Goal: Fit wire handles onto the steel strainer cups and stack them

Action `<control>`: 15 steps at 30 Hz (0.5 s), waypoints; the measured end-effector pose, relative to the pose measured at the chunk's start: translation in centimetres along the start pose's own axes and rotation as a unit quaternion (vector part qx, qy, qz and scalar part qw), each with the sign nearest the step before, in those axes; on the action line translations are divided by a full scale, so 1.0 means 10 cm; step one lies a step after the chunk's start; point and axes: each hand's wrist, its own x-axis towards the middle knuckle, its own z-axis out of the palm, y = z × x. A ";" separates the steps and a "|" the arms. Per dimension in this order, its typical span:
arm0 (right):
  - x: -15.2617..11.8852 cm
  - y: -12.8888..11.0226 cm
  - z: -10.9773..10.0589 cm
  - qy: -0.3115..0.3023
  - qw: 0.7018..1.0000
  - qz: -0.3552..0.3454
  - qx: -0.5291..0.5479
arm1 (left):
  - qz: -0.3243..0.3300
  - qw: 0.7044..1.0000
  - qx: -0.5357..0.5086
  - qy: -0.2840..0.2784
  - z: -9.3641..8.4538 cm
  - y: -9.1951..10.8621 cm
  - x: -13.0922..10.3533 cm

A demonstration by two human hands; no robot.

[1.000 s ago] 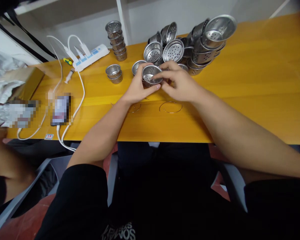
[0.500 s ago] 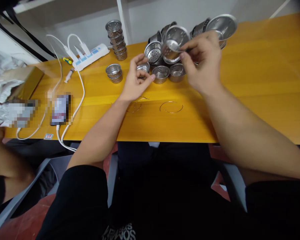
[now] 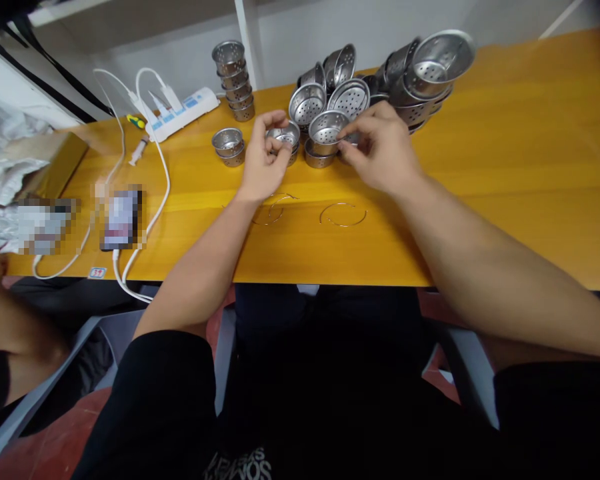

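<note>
Between thumb and fingers, my right hand (image 3: 383, 143) pinches the rim of a perforated metal cup (image 3: 327, 130), which sits over another cup (image 3: 319, 159). My left hand (image 3: 269, 157) is beside a small stack of cups (image 3: 287, 137), its thumb and fingers curled but apart at the near rim. Thin curved wires (image 3: 344, 215) lie on the table in front of the hands. Behind the held cup are more tilted perforated cups (image 3: 349, 99).
At the back right, larger nested cups (image 3: 440, 63) lean together. A tall cup stack (image 3: 234, 80) and a short one (image 3: 229, 147) stand left of my hands. Further left are a power strip (image 3: 185, 115), cables and a phone (image 3: 121, 220). A person's arm (image 3: 20, 313) is at far left.
My right hand has brought the metal cup down and left, onto the cup in the front row. My left hand has shifted slightly left, its fingers nearer the small stack.
</note>
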 end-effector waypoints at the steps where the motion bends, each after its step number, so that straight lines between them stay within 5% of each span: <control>1: 0.01 0.00 0.02 -0.002 1.000 -0.002 0.008 | -0.006 1.000 -0.001 0.000 0.00 0.05 -0.01; 9: 0.00 -0.13 0.02 -0.039 0.998 0.029 -0.029 | -0.037 0.999 0.003 0.002 0.06 0.43 -0.07; 15: 0.01 -0.10 0.03 -0.040 0.999 0.032 -0.017 | -0.003 1.000 0.010 0.028 -0.06 0.26 -0.02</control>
